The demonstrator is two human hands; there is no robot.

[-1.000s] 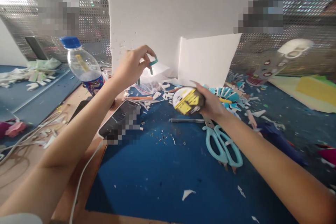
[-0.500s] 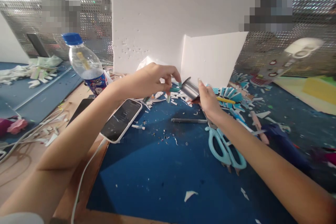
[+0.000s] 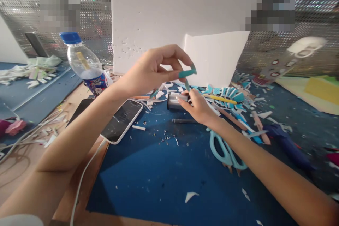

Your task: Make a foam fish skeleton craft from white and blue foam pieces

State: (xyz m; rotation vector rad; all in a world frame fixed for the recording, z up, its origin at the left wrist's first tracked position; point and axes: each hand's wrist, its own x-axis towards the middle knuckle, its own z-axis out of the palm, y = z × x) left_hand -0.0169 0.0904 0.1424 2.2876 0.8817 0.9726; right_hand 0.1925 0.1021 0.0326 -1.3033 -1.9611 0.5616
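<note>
My left hand [image 3: 160, 65] is raised over the scraps, thumb and index fingertips drawn together in a pinch. Its nails are long and teal. Anything between those fingertips is too small to make out. My right hand [image 3: 198, 107] is closed around a small silver-grey cylinder [image 3: 172, 101] with a dark rim, tilted on its side low over the blue mat [image 3: 148, 180]. Just below that hand lies a dark pen [image 3: 182, 121]. Light blue scissors [image 3: 219, 146] rest under my right forearm, their blades mostly hidden.
White and blue scraps [image 3: 230, 93] pile behind my hands, with a yellow stick [image 3: 219, 99] among them. A phone [image 3: 123, 122] on a white cable lies under my left arm. Behind it stands a bottle [image 3: 84, 60]. White boards [image 3: 148, 14] rise at the back.
My left hand has lifted up and right, its fingertips coming together. My right hand has moved left and down with the cylinder, whose rim now faces left.
</note>
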